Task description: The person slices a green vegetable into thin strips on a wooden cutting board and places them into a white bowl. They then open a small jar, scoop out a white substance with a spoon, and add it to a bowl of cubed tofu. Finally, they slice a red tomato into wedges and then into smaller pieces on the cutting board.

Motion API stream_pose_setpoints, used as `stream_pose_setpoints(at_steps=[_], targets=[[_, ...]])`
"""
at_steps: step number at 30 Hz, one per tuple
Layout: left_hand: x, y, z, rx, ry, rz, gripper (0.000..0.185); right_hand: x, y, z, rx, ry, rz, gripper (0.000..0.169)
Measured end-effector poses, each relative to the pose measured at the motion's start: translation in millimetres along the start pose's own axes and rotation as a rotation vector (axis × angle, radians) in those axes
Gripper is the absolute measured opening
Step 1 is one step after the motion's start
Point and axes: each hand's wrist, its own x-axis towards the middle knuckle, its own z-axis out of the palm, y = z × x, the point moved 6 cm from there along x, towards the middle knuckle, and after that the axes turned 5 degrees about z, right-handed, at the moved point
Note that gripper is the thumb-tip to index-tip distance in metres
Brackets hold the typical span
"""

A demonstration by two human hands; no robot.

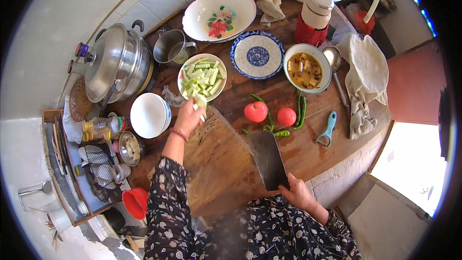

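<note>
My left hand (190, 117) is at the near rim of a white bowl (221, 93), its fingers closed around a few pale green vegetable pieces (200, 101). Cut sticks of the same green vegetable (204, 76) fill the bowl. In my right hand (297, 192) is a dark-bladed cleaver (267, 159), held flat over the right edge of a worn wooden cutting board (216, 162). The cleaver's handle is mostly hidden by my fingers. Beyond the blade lie two red tomatoes (256, 111) and several green chili peppers (302, 112).
Across the back stand a steamer pot (119, 63), metal mug (169, 45), floral enamel basin (216, 14), blue-rimmed plate (257, 56) and soup bowl (304, 70). A ladle (334, 59) and blue peeler (328, 128) lie right. White bowls (149, 115) and a red plastic container (135, 202) are left.
</note>
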Motion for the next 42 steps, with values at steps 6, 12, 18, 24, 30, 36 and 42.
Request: stream_pose_setpoints(at_steps=[6, 12, 18, 24, 30, 36, 42], targets=[[87, 35, -35, 0.735, 0.203, 0.203, 0.042, 0, -4, -8, -0.039, 0.020, -0.045, 0.028], [99, 52, -37, 0.784, 0.252, 0.139, 0.036, -2, 0, -17, -0.065, 0.026, -0.008, 0.028], [58, 30, -68, 0.334, 0.372, 0.024, 0.027, 0, -6, -16, -0.051, 0.036, -0.077, 0.027], [-66, 42, 18, -0.630, 0.148, 0.015, 0.016, 6, -18, -9, -0.105, 0.010, -0.124, 0.027], [-190, 116, 44, -1.001, 0.015, 0.326, 0.012, 34, -21, 26, -0.144, -0.060, -0.257, 0.028], [-287, 223, -4, -1.214, -0.535, 1.122, 0.003, 80, -21, 67, -0.146, -0.141, -0.205, 0.024], [-347, 240, -34, -1.322, -0.423, 1.439, 0.014, 94, -66, 108, -0.005, -0.300, 0.001, 0.014]])
